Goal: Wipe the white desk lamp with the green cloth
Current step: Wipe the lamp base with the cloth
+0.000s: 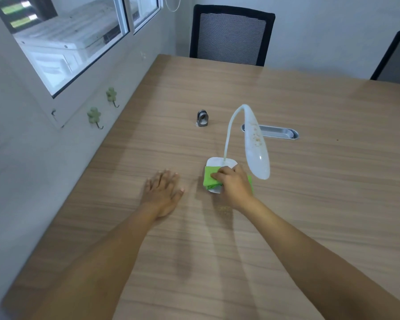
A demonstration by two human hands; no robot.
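The white desk lamp (256, 144) stands mid-table, its bent neck arching to a long head that carries brownish specks. Its flat white base (217, 161) lies under the folded green cloth (210, 177). My right hand (234, 184) presses the cloth onto the base, fingers closed over it. My left hand (163, 191) rests flat on the wooden table (310, 204) to the left of the lamp, fingers spread, holding nothing. A patch of small crumbs (224, 209) lies on the table just in front of the base.
A small grey metal object (203, 118) stands behind the lamp to the left. A silver cable-slot tray (277, 132) is set into the table behind the lamp head. Two black chairs (231, 35) stand at the far edge. A wall with hooks and a window runs along the left.
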